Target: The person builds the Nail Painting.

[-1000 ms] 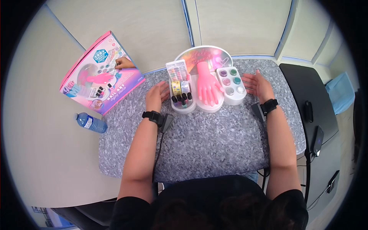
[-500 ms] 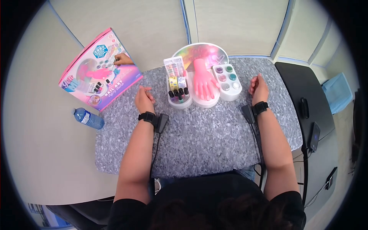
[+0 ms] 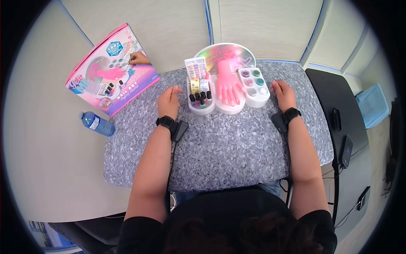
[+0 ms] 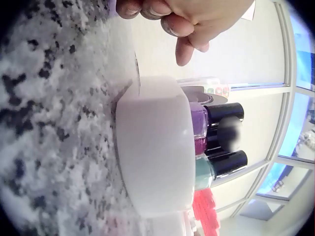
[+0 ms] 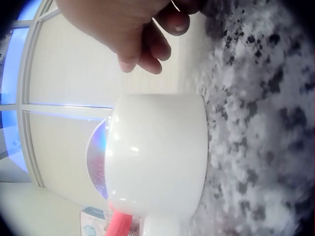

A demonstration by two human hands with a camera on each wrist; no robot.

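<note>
My left hand rests on the tabletop left of a white nail art stand, its fingers loosely curled and holding nothing. On the other side, my right hand lies near the pot tray, also loosely curled with nothing in it. Between them, a pink model hand stands on the middle base, before a shiny rounded backboard. The left tray carries nail polish bottles with black caps, patterned rolls and a sticker sheet. Glitter pots sit in the right tray.
A pink and purple nail art box stands at the back left. Near the grey speckled table's left edge lies a water bottle. To the right, a black side surface bears a phone; a blue-lined bin is beyond.
Both hands have drawn back slightly from the stand's sides, and their spread fingers have curled loosely. The stand and its contents stay in place; the head view shifts a little.
</note>
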